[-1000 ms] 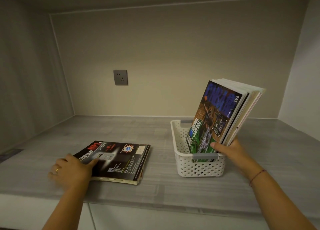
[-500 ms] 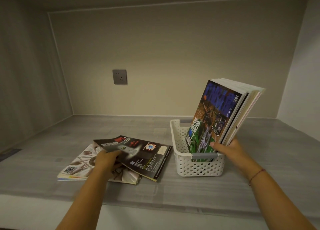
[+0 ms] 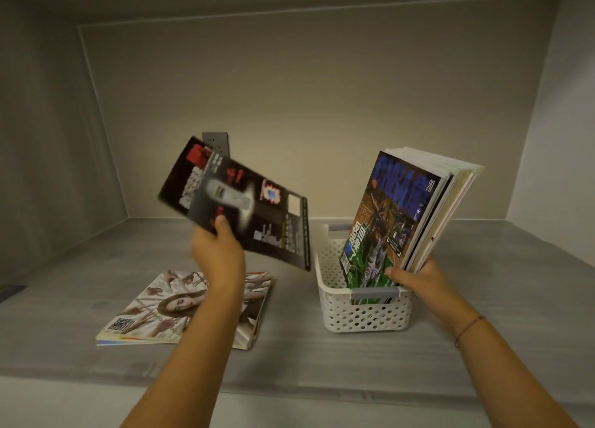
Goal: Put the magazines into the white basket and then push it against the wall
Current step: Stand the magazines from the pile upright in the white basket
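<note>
My left hand (image 3: 216, 250) grips a black magazine (image 3: 244, 202) by its lower edge and holds it tilted in the air, left of the white basket (image 3: 363, 315). A pale magazine with a woman on the cover (image 3: 151, 308) lies flat on the grey shelf (image 3: 322, 363) under my left arm. Several magazines (image 3: 402, 215) stand leaning to the right inside the basket, the front one with a blue and green cover. My right hand (image 3: 418, 279) holds the lower corner of that leaning stack at the basket's near rim.
The shelf is a deep recess with a back wall (image 3: 322, 105) and side walls left and right. A grey wall socket (image 3: 215, 140) sits on the back wall, partly behind the black magazine. The basket stands well forward of the back wall.
My left hand lifted the black magazine off the pile and raised it toward the basket, uncovering the pale magazine below. My right hand and the leaning stack stayed put.
</note>
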### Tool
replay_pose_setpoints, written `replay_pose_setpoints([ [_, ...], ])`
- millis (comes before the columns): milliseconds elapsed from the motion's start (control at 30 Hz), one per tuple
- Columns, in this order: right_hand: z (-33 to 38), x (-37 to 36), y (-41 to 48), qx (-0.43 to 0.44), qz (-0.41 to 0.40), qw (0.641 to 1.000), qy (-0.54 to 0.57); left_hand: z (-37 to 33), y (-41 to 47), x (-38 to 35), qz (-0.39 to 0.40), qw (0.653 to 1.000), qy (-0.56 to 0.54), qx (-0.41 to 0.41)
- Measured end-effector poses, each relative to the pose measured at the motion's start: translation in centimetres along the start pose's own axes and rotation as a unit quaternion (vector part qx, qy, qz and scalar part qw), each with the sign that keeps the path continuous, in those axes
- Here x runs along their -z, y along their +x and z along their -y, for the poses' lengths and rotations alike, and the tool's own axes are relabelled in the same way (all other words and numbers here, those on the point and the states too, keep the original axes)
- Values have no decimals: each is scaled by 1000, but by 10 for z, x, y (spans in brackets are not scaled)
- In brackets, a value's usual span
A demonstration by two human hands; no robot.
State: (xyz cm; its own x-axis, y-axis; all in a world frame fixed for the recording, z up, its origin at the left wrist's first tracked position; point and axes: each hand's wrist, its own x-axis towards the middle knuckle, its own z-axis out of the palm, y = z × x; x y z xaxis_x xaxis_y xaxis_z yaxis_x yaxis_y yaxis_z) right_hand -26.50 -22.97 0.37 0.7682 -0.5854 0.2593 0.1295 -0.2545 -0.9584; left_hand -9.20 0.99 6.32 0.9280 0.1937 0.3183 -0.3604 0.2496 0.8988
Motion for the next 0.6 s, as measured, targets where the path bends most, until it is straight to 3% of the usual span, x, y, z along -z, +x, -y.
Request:
replay_pose_setpoints([
  [167, 1, 0, -1, 4, -2, 1000, 1, -15, -43, -58, 97, 991, 64, -65],
  [367, 4, 3, -3, 21, 6, 1000, 2, -14, -91, -98, 214, 947, 177, -158],
  [467, 6, 3, -5, 37, 15, 999, 4, -5, -102, -101, 343, 909, 182, -152],
  [601, 10, 3, -5, 52, 32, 998, 18, 11, -104, -93, 493, 833, 226, -108],
])
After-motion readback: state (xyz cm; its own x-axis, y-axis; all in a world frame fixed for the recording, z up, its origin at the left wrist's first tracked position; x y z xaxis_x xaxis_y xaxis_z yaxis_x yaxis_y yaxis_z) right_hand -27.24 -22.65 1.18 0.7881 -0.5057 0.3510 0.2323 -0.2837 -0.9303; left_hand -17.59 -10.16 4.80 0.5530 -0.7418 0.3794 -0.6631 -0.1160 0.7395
